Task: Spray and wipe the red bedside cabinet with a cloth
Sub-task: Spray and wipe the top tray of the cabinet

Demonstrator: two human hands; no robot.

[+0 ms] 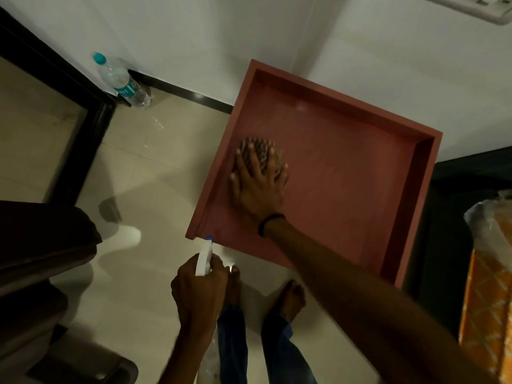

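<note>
While the wipe step appears to be in hand, the red, flat-topped bedside cabinet w/ raised rim (346,195) sits centre-right of frame, backed against the white wall (194,37). Its top reads near-square, so a long axis cannot be fixed. It lies skewed: back corner toward frame top, front edge (no rim visible) toward lower frame, i.e. facing the person.

The brown patterned cloth (259,151), bunched, lies on the left part of the top. Right hand (256,189) rests palm-down on it, fingers spread, prob. to press max. cloth area onto the surface.

Left hand (198,289), lower centre, has fingers curled round the white spray bottle w/ blue nozzle (204,254). Nozzle points at the cabinet's front-left corner, prob. held ready for a re-spray.

Clear plastic water bottle w/ teal cap (122,81) stands upper left on the beige tiled floor (144,162), well apart.
</note>
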